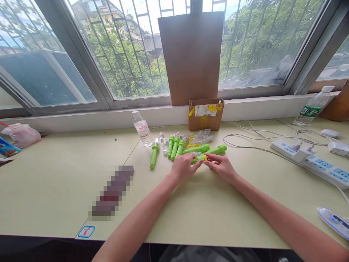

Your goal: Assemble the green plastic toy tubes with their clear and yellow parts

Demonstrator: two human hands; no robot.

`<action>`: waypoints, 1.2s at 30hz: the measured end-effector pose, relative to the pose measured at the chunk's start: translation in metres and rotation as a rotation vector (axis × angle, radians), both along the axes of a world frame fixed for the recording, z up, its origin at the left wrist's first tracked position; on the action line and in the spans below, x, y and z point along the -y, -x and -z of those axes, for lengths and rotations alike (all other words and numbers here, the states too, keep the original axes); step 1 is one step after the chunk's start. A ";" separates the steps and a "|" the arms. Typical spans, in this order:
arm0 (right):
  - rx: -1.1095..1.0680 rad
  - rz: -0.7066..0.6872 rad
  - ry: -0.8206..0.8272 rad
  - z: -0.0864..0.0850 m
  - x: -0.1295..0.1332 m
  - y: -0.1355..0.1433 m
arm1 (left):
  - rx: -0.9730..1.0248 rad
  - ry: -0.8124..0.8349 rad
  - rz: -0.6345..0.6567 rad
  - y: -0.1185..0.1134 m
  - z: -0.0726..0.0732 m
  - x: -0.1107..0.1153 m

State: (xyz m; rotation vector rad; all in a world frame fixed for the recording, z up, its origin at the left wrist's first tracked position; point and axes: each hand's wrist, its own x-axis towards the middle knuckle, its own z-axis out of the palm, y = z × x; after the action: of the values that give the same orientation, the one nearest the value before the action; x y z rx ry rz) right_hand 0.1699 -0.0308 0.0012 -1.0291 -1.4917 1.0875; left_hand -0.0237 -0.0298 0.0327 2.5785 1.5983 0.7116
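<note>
While left hand [184,168] grips ribbed green plastic tube [199,159], right hand [223,169] pinches yellow ring [205,157].

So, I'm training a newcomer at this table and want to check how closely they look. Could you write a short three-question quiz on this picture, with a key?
1. True or false: the left hand holds a green tube.
2. Pick one: what colour is the ring on that tube, beside the right hand's fingertips?
A. Red
B. Yellow
C. Blue
3. Fill in: from where the person sits, the power strip lies on the ____ side of the table.

Key: 1. True; 2. B; 3. right
</note>
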 end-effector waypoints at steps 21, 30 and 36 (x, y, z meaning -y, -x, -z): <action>-0.014 0.011 0.023 -0.001 0.004 0.003 | -0.089 -0.043 0.036 -0.005 0.002 0.002; 0.026 0.040 -0.012 0.001 0.004 0.004 | -0.094 -0.041 -0.005 -0.007 0.004 0.003; 0.031 0.016 -0.025 -0.003 0.005 0.004 | -0.111 -0.058 0.005 -0.008 0.004 0.004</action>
State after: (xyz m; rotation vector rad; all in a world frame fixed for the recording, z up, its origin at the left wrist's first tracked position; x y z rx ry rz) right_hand 0.1656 -0.0362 0.0038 -1.0434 -1.5156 1.0433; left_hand -0.0159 -0.0334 0.0290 2.7067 1.6231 0.6343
